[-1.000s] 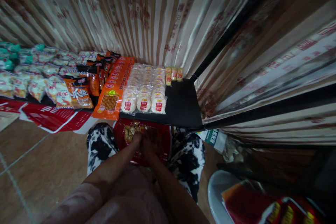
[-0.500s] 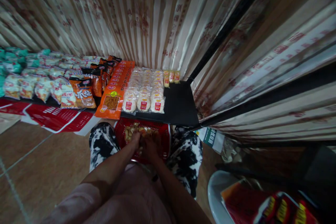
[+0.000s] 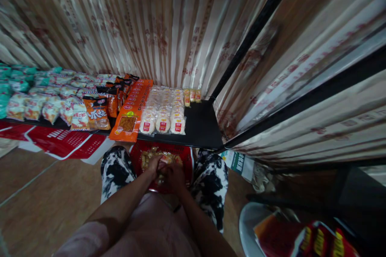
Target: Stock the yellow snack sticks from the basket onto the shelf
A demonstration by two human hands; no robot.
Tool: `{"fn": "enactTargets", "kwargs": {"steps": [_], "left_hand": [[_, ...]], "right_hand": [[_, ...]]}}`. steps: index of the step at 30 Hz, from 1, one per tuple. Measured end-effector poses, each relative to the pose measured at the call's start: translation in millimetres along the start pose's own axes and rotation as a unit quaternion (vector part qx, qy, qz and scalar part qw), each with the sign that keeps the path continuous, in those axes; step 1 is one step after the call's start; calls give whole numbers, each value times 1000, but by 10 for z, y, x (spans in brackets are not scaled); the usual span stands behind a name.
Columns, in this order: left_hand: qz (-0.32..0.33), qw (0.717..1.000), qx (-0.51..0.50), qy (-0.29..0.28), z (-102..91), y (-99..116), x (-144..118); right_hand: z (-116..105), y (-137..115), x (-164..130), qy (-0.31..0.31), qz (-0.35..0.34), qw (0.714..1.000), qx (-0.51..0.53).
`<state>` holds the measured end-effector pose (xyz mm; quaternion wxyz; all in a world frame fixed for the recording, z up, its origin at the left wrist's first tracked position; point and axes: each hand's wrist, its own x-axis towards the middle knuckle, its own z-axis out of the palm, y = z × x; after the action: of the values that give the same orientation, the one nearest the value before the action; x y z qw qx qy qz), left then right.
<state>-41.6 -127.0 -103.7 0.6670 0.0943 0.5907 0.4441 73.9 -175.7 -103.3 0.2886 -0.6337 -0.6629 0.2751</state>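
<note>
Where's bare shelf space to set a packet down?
Free: the right end of the black shelf, bordered by the round white packs, three small yellow packs and the curtain. Crowded: everything left of the orange packs. Both hands, left hand and right hand, fill the red box.

My left hand (image 3: 154,164) and right hand (image 3: 175,174) rest among small snack packs (image 3: 150,156) in glossy clear plastic, held in a red box (image 3: 188,160) of shiny printed card. At twelve o'clock the table (image 3: 202,126) is matt black and smooth. On it the rice crackers (image 3: 164,116) sit in clear glossy film, and at eleven o'clock the orange packs (image 3: 131,108) are slick printed plastic. The curtain (image 3: 169,28) behind looks like satiny cloth with a soft sheen. The floor (image 3: 45,196) at eight o'clock is smooth brown tile. My trousers (image 3: 116,168) are matt cloth.
</note>
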Motion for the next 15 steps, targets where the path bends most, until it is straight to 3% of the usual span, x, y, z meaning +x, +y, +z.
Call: {"fn": "enactTargets", "kwargs": {"steps": [7, 15], "left_hand": [[-78, 996, 8, -32, -79, 34, -149], [-92, 992, 11, -80, -78, 49, -282]], "right_hand": [[-16, 106, -5, 37, -5, 999, -16], [-145, 34, 54, 115, -12, 993, -3]]}}
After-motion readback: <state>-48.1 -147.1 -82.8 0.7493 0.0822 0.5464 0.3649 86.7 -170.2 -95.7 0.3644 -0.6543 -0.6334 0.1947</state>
